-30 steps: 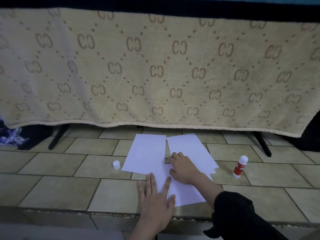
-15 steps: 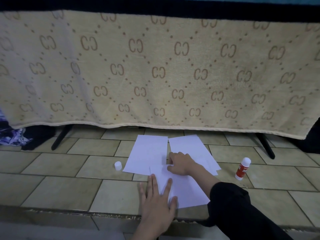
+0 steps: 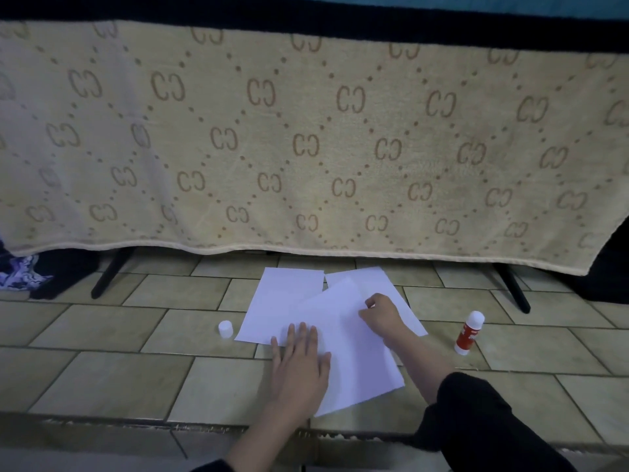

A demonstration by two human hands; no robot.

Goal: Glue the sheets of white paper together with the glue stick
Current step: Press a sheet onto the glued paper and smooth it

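Head view: you are pressing your left hand (image 3: 299, 366), fingers (image 3: 292, 335) straight and close together, flat on the near sheet (image 3: 354, 356) in the lower centre of the frame, apparently to pin it to the tiled floor (image 3: 112, 376). Your right hand (image 3: 383, 315) is curling its fingers onto that sheet's upper right edge; whether they are pinching it cannot be told. The sheet is lying with its long axis tilted, running from lower right up toward centre, overlapping the left sheet (image 3: 275, 304) and the right sheet (image 3: 360, 277). The glue stick (image 3: 469, 332) is standing upright and uncapped at right, well apart from the papers; its cap (image 3: 225, 328) is sitting just left of them. A patterned blanket (image 3: 306, 137) is hanging behind.
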